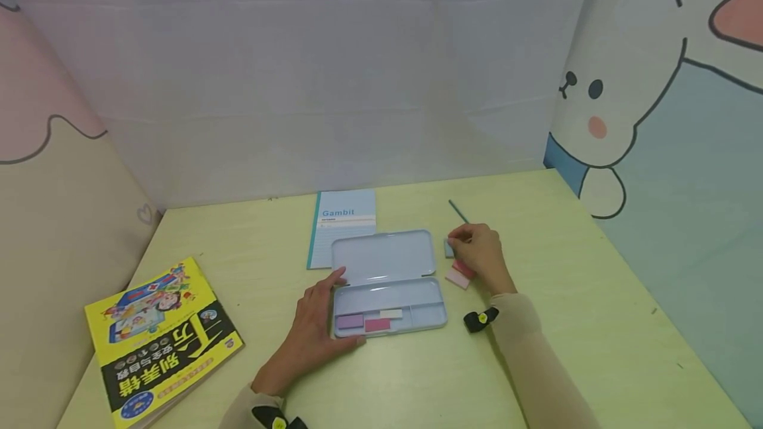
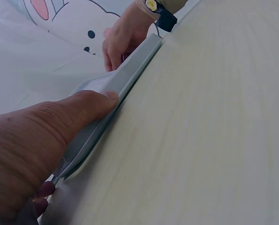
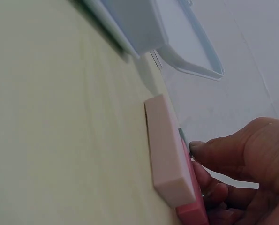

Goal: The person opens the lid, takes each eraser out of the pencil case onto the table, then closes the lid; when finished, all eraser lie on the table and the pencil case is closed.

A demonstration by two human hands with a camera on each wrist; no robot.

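An open light-blue pencil case (image 1: pixel 381 291) lies on the table, its lid (image 1: pixel 384 257) folded back. Inside are a purple eraser (image 1: pixel 350 321), a deep-pink eraser (image 1: pixel 377 325) and a white eraser (image 1: pixel 391 314). My left hand (image 1: pixel 318 323) grips its near left corner, the thumb (image 2: pixel 99 103) along the front wall and fingers at the left side. Right of the case, my right hand (image 1: pixel 479 253) pinches a grey-blue eraser (image 1: pixel 449 249) at the table, partly hidden by the fingers. Below that hand lie a red eraser (image 1: pixel 463 269) and a pale-pink eraser (image 3: pixel 166 150).
Behind the case lies a Gambit notebook (image 1: pixel 342 217), partly under the lid. A thin dark pencil (image 1: pixel 457 211) points away beyond my right hand. On the left is a yellow book (image 1: pixel 163 343). A white curtain (image 1: pixel 357 85) borders the table's (image 1: pixel 596 323) far edge.
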